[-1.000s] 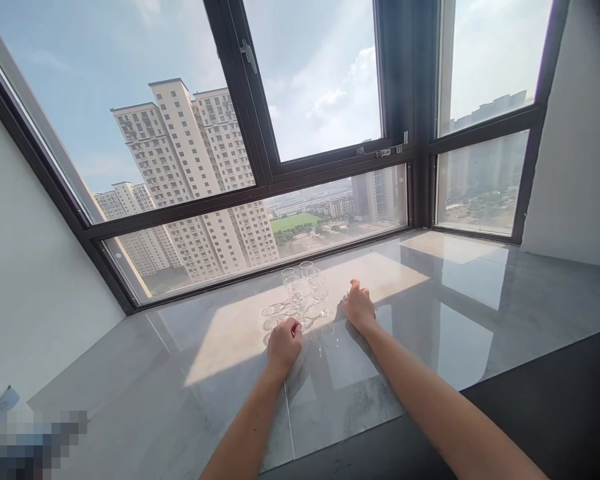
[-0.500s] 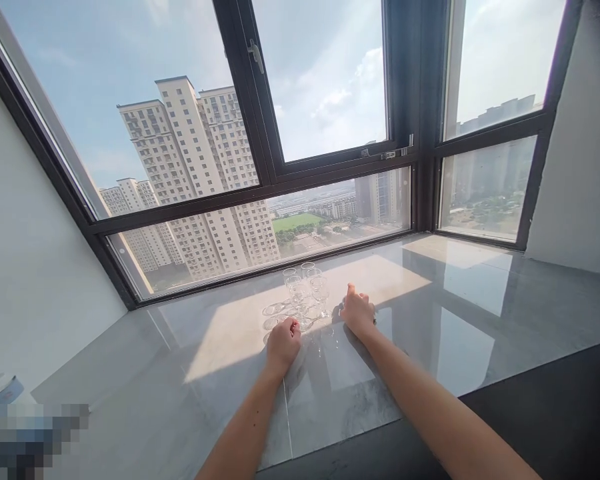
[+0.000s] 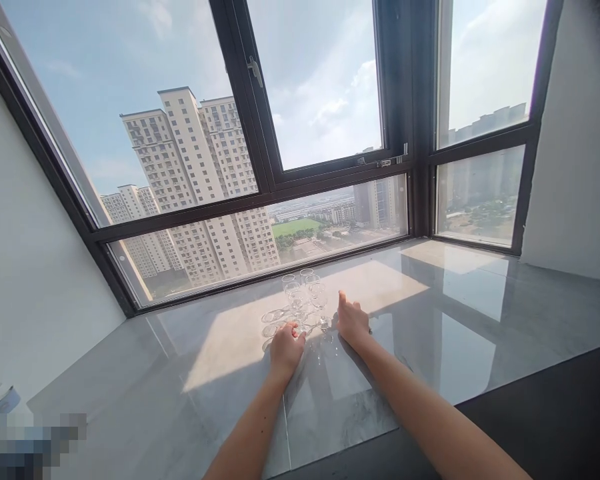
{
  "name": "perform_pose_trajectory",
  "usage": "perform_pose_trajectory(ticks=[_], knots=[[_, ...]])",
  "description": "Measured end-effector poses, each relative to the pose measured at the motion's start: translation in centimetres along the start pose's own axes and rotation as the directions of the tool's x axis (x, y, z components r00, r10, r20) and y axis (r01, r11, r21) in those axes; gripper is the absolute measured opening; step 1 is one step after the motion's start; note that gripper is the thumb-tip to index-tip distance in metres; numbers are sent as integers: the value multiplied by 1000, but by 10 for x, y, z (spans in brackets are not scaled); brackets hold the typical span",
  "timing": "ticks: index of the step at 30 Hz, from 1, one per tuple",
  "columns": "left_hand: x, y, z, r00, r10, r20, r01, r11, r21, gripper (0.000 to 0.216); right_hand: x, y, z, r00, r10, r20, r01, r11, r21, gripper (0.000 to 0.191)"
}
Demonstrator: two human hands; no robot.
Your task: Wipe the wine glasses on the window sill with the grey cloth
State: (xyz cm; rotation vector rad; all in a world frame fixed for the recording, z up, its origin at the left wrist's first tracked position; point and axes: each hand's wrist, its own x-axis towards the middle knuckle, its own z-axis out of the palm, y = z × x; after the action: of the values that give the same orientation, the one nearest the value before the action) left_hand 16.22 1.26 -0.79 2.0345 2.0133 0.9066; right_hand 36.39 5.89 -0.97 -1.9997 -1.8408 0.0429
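Observation:
Several clear stemmed glasses [image 3: 317,297] stand close together in two rows on the grey stone windowsill [image 3: 350,393]. They cast long shadows to the left. My left hand [image 3: 286,347] is at the front left of the group, its fingers curled in near the glass feet. Whatever may be inside those fingers is hidden. Just right of the glasses, my right hand [image 3: 353,322] rests low over the sill with most fingers bent and one pointing up. Something small and shiny shows at its right edge, too little to name.
A dark window frame [image 3: 410,120] with a handle [image 3: 255,71] rises behind the sill. White walls [image 3: 575,167] close both sides. At the lower left is a white and blue container [image 3: 5,407], partly blurred out. The sill's front edge drops to a dark area.
My right hand has shifted slightly left, closer to the glasses. My left hand has moved a little to the right. The camera view has tilted slightly, while the glasses look unmoved.

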Motion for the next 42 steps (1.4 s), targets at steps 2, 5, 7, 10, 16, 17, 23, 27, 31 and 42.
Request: perform_pose_trajectory(ticks=[2, 5, 7, 10, 16, 17, 23, 27, 31, 42], knots=[[4, 0, 3, 999, -16, 28, 15, 999, 30, 29, 0, -1, -1, 1000, -14, -10, 14, 1000, 4, 79], [10, 3, 6, 997, -30, 70, 25, 997, 74, 34, 0, 0, -3, 1000, -14, -1, 14, 1000, 22, 78], [13, 6, 8, 996, -34, 84, 25, 995, 99, 33, 1, 2, -4, 1000, -9, 16, 9, 999, 48, 77], [16, 12, 8, 995, -41, 91, 31, 994, 108, 24, 2, 5, -7, 999, -23, 38, 20, 996, 84, 78], [8, 10, 4, 994, -50, 93, 48, 998, 28, 15, 6, 13, -8, 1000, 11, -16, -7, 975, 223, 71], [5, 6, 2, 994, -45, 95, 43, 999, 24, 16, 8, 14, -7, 999, 21, -29, -13, 967, 253, 70], [-4, -63, -40, 992, -93, 81, 82, 989, 125, 23, 16, 21, -4, 990, 86, -112, -30, 903, 430, 66], [16, -136, -84, 921, -358, -150, 384, 897, 219, 22, 19, 21, -4, 984, 92, -151, -10, 884, 468, 61], [47, -182, -106, 840, -472, -268, 532, 814, 234, 23, 19, 20, -3, 992, 76, -99, -30, 915, 403, 65], [97, -193, -99, 846, -477, -239, 528, 814, 243, 20, 18, 9, -10, 999, 31, -12, -29, 990, 136, 71]])
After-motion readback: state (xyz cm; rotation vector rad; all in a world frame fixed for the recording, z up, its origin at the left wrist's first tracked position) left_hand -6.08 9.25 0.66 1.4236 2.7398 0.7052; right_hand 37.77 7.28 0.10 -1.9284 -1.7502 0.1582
